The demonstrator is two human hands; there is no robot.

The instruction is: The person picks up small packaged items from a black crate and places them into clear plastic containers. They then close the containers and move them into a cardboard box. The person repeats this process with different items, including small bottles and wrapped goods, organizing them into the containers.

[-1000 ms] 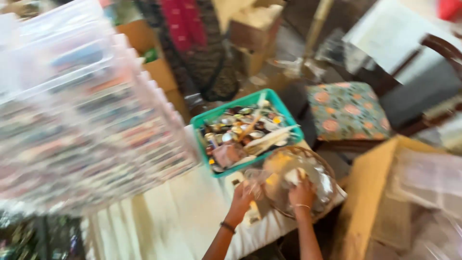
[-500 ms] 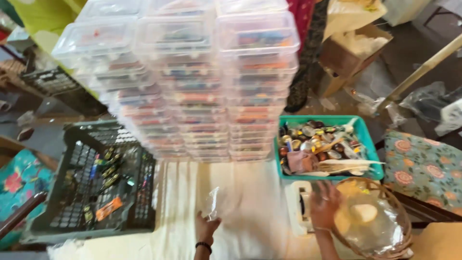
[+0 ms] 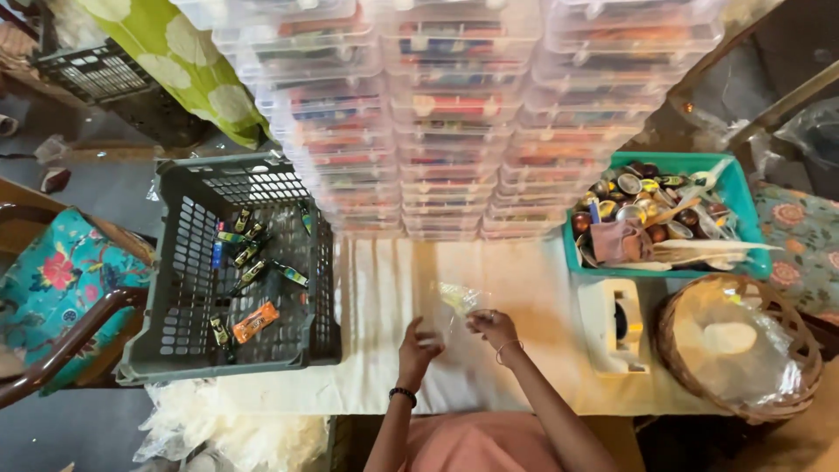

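Note:
My left hand (image 3: pixel 419 350) and my right hand (image 3: pixel 493 326) are raised over a white cloth-covered table (image 3: pixel 524 280), close together. Between them they hold a small clear plastic bag (image 3: pixel 456 301), each hand pinching a side of it. The bag is see-through with a yellowish glint near its top. A dark band is on my left wrist, a thin bangle on the right.
Stacks of clear plastic boxes (image 3: pixel 454 114) fill the back of the table. A grey crate (image 3: pixel 175 288) with small wrapped items sits left. A teal tray (image 3: pixel 743 205) of small items, a white tape dispenser (image 3: pixel 612 323) and a wicker basket (image 3: pixel 791 385) stand right. Clear bags (image 3: pixel 227 428) lie below.
The view swung left and settled on the table's middle. My hands left the basket on the right and came together at the centre, now holding the clear bag.

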